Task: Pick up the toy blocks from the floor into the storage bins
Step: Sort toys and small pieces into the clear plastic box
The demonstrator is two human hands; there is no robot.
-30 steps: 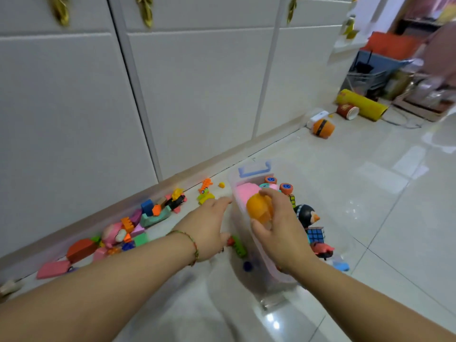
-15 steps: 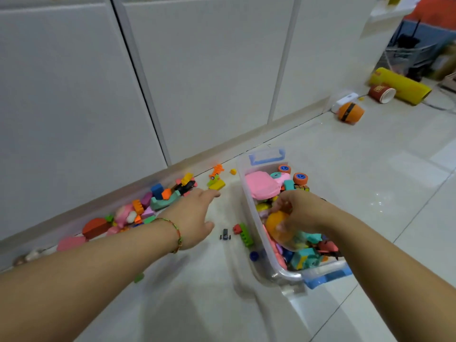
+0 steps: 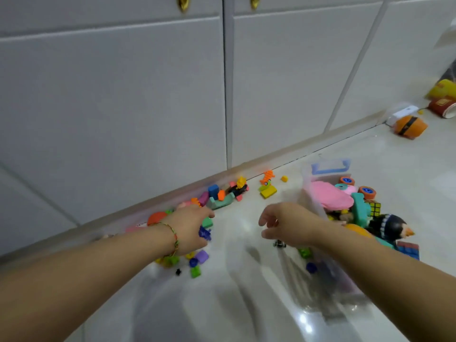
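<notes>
- left hand [image 3: 190,228] palm down, low over the scattered coloured toy blocks [image 3: 217,197] lying along the skirting; fingers close together, pointing toward the cupboard; a spiky blue plastic piece [image 3: 204,234] shows at the thumb edge; cannot tell whether it is pinched or only lies beneath; woven thread bracelet [image 3: 174,239] on the wrist
- right hand [image 3: 288,224] hovers above the floor just beside the bin's near wall; fingers loosely curled and a little spread; nothing in them
- clear plastic storage bin [image 3: 309,193] with a blue latch handle [image 3: 330,166] stands on the floor, right of the blocks; inside: flat pink foam piece [image 3: 330,198], teal foam block [image 3: 360,211], orange wheels with blue centres [image 3: 367,192], small puzzle cube [image 3: 375,209], dark penguin figure [image 3: 389,225]; orange ball [image 3: 357,229] partly hidden behind the right wrist
- on the floor outside the bin: yellow flat block [image 3: 268,193] and orange toy piece [image 3: 267,177] near the skirting, between the blocks and the bin; purple block [image 3: 202,256] and green brick [image 3: 195,272] under the left wrist; tiny black toy car [image 3: 280,243] below the right hand
- glossy white tiled floor [image 3: 234,304]; white cupboard doors [image 3: 111,107] with gold handles [image 3: 183,2] behind; orange cylinder with a black band [image 3: 409,125] far right, by the wall
</notes>
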